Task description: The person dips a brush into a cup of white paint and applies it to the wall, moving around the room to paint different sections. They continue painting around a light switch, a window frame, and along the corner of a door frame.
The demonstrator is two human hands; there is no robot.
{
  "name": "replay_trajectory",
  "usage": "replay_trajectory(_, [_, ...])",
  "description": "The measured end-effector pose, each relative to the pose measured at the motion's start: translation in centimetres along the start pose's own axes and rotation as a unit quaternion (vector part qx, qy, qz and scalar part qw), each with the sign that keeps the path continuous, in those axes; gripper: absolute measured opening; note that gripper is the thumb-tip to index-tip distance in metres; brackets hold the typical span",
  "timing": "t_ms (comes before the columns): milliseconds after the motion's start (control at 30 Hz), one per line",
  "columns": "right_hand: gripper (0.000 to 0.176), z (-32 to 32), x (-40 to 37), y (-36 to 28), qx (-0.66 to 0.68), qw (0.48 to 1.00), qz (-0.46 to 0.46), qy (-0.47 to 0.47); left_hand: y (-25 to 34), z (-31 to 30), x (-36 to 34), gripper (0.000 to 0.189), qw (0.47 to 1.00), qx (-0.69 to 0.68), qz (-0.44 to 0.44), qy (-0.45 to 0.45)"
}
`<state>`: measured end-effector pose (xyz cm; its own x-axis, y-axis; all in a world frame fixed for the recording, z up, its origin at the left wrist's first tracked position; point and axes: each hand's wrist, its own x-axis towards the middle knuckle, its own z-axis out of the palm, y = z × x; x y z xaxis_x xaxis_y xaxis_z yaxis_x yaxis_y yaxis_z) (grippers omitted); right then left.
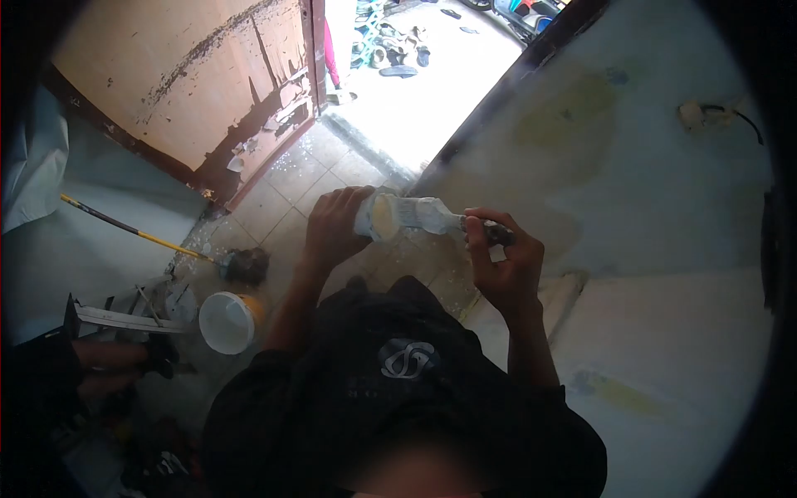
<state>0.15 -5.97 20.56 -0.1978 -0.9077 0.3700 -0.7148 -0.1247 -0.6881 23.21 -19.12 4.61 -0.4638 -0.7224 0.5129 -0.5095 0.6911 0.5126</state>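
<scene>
My left hand [334,222] is wrapped round a small whitish cup [364,217], whose pale yellowish opening faces right. My right hand [508,259] grips the dark handle of a paintbrush [427,216]. The brush's wide head is coated in white paint, and its bristles are right at the cup's rim. Both hands are held up in front of my body, over the tiled floor [286,178].
A painted wall [656,216] with yellowish patches runs along my right. A peeling door [191,83] stands ajar ahead, with shoes [398,50] outside. On the left are a white bucket [226,324], a yellow-handled broom [145,232] and another person's legs [116,365].
</scene>
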Motion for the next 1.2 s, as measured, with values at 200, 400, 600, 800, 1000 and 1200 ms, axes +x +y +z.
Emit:
replay_trajectory(200, [0.016,-1.8,0.0,3.3,0.058,0.996,-0.002,0.062,-3.8,4.0,-2.0,0.075,1.0,-0.003,-0.015,0.024])
replay_trajectory(400, [0.024,-12.4,5.1,0.8,0.076,0.983,0.038,0.16,-1.2,5.8,1.2,0.079,0.994,-0.106,-0.035,-0.014])
replay_trajectory(600, [0.029,-27.1,10.4,-5.5,-0.033,0.928,-0.131,0.349,1.2,8.7,3.8,0.081,0.972,-0.218,-0.031,-0.079])
replay_trajectory(800, [0.03,-44.7,14.4,-10.0,-0.104,0.822,-0.297,0.474,3.5,11.8,6.3,0.088,0.966,-0.222,0.019,-0.129])
replay_trajectory(1000, [0.028,-59.6,21.4,-10.5,-0.075,0.767,-0.34,0.539,9.5,13.7,9.0,0.089,0.961,-0.205,0.033,-0.183])
replay_trajectory(1200, [0.022,-62.1,27.0,-9.7,0.058,0.784,-0.368,0.497,15.3,18.2,11.2,0.091,0.957,-0.209,0.007,-0.203])
